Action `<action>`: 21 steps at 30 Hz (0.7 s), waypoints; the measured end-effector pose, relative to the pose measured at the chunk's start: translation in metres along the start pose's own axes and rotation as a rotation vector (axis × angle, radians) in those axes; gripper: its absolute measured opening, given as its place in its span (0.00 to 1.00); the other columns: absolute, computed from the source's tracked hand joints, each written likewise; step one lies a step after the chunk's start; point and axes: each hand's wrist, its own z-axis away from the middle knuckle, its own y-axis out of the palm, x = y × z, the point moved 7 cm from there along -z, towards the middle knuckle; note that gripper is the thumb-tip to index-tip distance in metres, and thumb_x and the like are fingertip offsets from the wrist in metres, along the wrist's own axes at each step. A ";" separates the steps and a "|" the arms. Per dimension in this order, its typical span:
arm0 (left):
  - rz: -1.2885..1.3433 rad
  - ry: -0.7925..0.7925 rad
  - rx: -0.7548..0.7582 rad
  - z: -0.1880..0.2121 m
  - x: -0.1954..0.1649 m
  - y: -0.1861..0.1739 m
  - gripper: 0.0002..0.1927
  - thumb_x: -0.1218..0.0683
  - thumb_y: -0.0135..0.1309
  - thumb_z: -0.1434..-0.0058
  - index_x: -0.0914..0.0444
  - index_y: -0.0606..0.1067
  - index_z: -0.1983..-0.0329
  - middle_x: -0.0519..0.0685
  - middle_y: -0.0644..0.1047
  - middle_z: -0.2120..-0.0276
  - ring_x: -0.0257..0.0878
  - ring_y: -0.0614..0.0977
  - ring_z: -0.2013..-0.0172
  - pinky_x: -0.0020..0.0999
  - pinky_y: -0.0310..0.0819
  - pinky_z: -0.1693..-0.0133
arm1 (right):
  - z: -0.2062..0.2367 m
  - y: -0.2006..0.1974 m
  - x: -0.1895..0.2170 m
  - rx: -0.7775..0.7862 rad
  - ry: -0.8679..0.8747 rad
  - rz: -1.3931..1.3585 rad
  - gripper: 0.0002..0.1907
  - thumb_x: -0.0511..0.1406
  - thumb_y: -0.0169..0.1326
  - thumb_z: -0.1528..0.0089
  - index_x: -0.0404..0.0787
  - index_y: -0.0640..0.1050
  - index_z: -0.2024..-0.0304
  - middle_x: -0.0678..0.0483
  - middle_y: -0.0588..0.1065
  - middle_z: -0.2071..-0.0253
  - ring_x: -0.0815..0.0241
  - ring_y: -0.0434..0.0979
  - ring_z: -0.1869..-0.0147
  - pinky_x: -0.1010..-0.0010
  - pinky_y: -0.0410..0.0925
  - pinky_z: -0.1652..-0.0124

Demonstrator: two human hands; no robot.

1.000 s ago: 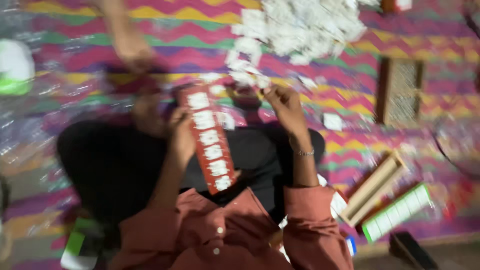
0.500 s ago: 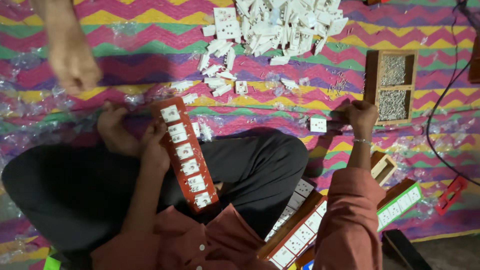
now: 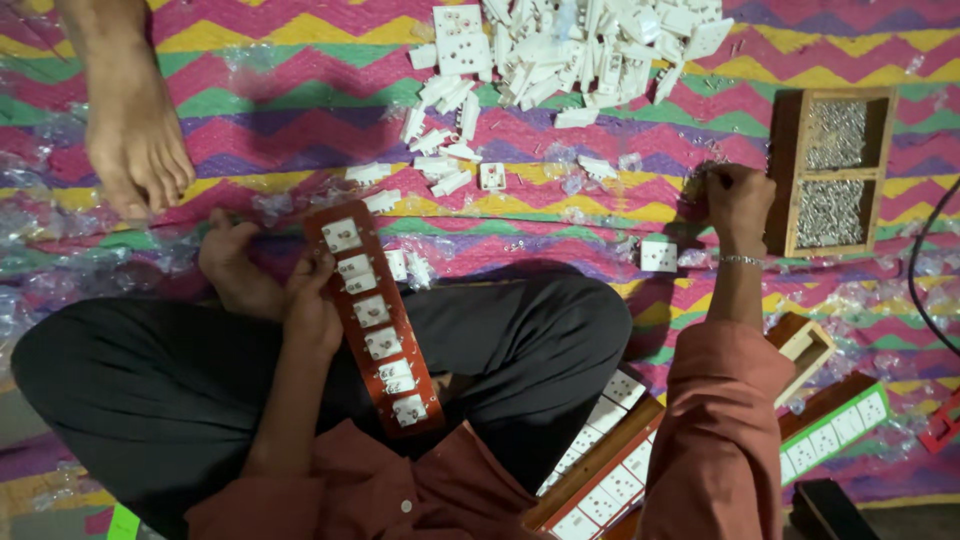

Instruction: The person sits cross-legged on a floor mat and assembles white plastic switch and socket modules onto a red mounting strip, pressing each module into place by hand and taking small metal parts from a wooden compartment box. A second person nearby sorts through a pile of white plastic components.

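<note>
I look down and see my left hand [image 3: 318, 305] wrapped around the edge of a long red board [image 3: 375, 318]. The fingers are closed on it near its top end. The board leans across my lap on my dark trousers [image 3: 180, 370], tilted, with its far end toward the mat. It has a row of white sockets [image 3: 372, 310] set in it, one after another.

My right hand [image 3: 738, 200] is stretched out far to the right, well apart from the left one. It rests on the mat [image 3: 300, 100] just beside a wooden box [image 3: 788, 175]. The fingers are curled in, and I cannot tell if they pinch something small. The box has two parts, and both hold lots of little shiny screws [image 3: 830, 210].

A single white socket [image 3: 658, 253] lies on the mat near my right wrist. Farther up there is a big pile of white plastic parts [image 3: 590, 45], with some loose pieces [image 3: 440, 165] spilled closer to me.

Another person's bare foot [image 3: 135, 150] stands on the mat at the upper left, apart from my hands.

By my right knee lie more long boards with white sockets [image 3: 610, 470], and a green-edged one [image 3: 835, 425] sits near them.
</note>
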 end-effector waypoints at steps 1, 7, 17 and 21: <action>-0.006 -0.010 -0.020 -0.001 0.002 -0.005 0.12 0.58 0.53 0.32 0.59 0.72 0.46 0.48 0.80 0.53 0.42 0.82 0.53 0.43 0.79 0.49 | -0.002 0.005 -0.005 0.015 0.016 0.015 0.09 0.35 0.62 0.37 0.36 0.85 0.57 0.38 0.79 0.66 0.41 0.83 0.64 0.57 0.75 0.60; -0.086 0.084 0.034 -0.014 0.012 -0.018 0.13 0.61 0.52 0.37 0.60 0.71 0.50 0.45 0.78 0.58 0.37 0.81 0.57 0.37 0.78 0.53 | -0.014 0.028 0.003 0.188 0.014 0.309 0.21 0.44 0.56 0.29 0.34 0.83 0.67 0.36 0.77 0.70 0.40 0.80 0.67 0.54 0.74 0.63; -0.274 0.444 0.197 0.036 -0.035 0.037 0.15 0.58 0.52 0.36 0.68 0.71 0.48 0.48 0.80 0.60 0.31 0.79 0.62 0.29 0.75 0.60 | 0.007 -0.011 0.118 -0.153 0.038 -0.312 0.10 0.36 0.57 0.35 0.35 0.83 0.58 0.48 0.81 0.67 0.58 0.78 0.68 0.64 0.71 0.64; -0.234 0.485 0.240 0.067 -0.053 0.046 0.13 0.60 0.52 0.34 0.71 0.72 0.48 0.50 0.81 0.62 0.31 0.80 0.64 0.27 0.75 0.61 | 0.056 -0.012 0.216 -0.009 -0.054 -0.631 0.08 0.30 0.55 0.35 0.32 0.81 0.57 0.50 0.81 0.66 0.64 0.78 0.60 0.71 0.72 0.58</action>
